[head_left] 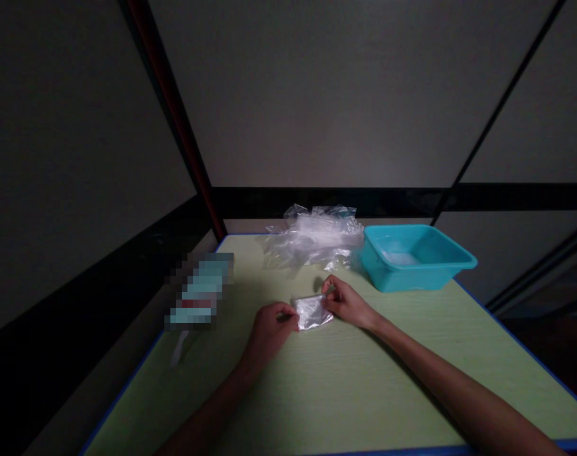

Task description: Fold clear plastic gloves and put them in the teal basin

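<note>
A small folded clear plastic bag (311, 312), shiny and roughly rectangular, is between my hands over the middle of the table. My left hand (271, 327) pinches its left edge between thumb and fingers. At the bag's right edge, my right hand (349, 305) is closed with thumb and fingertips on the plastic, its index finger curled above. The bag's two ends are partly covered by my fingertips. Behind it lies a loose heap of crinkled clear plastic bags (317, 237).
A turquoise plastic basin (421, 275) stands at the back right, with something pale and clear inside. On the left edge lies a blurred-out pale green item (200, 291) with a whitish strip below it. The light green table (345, 399) has blue edging; dark-banded panels rise behind.
</note>
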Demonstrator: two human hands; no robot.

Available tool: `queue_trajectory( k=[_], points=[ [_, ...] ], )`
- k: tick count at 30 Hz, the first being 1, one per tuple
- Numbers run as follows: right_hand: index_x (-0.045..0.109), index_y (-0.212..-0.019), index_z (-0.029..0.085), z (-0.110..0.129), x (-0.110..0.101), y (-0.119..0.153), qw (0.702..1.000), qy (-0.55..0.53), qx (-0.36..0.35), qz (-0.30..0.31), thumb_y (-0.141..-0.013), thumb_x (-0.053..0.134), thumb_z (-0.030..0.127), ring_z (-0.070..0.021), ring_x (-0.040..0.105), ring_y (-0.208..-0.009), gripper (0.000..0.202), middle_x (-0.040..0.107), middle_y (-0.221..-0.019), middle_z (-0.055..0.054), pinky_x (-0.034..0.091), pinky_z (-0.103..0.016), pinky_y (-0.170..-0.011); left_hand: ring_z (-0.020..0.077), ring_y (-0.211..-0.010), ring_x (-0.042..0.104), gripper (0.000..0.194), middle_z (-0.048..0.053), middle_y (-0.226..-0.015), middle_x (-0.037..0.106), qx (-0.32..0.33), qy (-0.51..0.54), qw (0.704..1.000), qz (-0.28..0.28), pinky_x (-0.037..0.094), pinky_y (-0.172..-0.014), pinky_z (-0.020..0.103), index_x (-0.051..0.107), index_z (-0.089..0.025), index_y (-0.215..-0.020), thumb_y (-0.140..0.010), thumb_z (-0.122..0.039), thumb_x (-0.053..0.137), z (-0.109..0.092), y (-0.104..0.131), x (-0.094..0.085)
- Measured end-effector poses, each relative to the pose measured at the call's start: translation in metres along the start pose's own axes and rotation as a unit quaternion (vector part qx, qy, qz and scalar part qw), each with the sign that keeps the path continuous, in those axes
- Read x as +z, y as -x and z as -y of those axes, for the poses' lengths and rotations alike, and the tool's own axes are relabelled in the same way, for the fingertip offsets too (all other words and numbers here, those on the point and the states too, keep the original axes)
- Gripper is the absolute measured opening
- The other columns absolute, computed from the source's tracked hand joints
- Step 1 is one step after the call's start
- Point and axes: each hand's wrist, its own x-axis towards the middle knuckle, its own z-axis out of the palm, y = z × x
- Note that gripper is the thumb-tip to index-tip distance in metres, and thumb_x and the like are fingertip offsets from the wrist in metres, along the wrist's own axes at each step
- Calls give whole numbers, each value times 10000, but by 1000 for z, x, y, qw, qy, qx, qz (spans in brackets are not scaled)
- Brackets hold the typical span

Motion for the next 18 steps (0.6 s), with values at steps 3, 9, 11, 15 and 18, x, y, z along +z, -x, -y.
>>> queue_trajectory(
  k=[3, 9, 11, 15, 18],
  points=[
    [349, -801, 195, 1, 2, 0, 1000, 5, -4, -10, -663, 455, 157, -57, 321, -389, 178, 370, -463, 114, 226, -166, -378, 146, -512, 585, 25, -23, -513, 576, 11, 8, 999, -31, 461, -525, 229, 553, -151, -541, -552, -168, 568, -4, 4, 1],
    [349, -794, 202, 1, 5, -1, 999, 11, -6, -37, -669, 457, 164, -59, 340, -383, 169, 366, -465, 112, 240, -164, -372, 131, -511, 578, 54, -33, -541, 562, 30, 10, 998, -49, 473, -506, 221, 528, -154, -545, -527, -161, 578, -2, 4, 0],
    [352, -799, 205, 0, 6, 0, 999, 10, -6, -43, -674, 457, 165, -62, 349, -376, 168, 371, -462, 111, 247, -163, -364, 127, -525, 571, 67, -32, -559, 557, 38, 5, 998, -52, 474, -509, 219, 527, -152, -553, -522, -161, 585, 0, 4, 0],
    [346, -805, 208, -3, 6, 0, 999, 19, 0, -47, -680, 446, 163, -73, 390, -372, 167, 397, -457, 108, 277, -165, -359, 119, -535, 555, 86, -34, -573, 544, 45, -12, 997, -60, 477, -518, 217, 521, -151, -556, -508, -150, 592, 2, 3, 1],
    [337, -803, 209, -3, 3, 0, 997, 52, 9, -50, -688, 443, 163, -84, 419, -376, 163, 414, -458, 103, 296, -173, -368, 113, -527, 545, 100, -43, -562, 529, 37, -14, 997, -61, 473, -517, 217, 512, -155, -549, -491, -135, 591, 3, 0, 1]
  ],
)
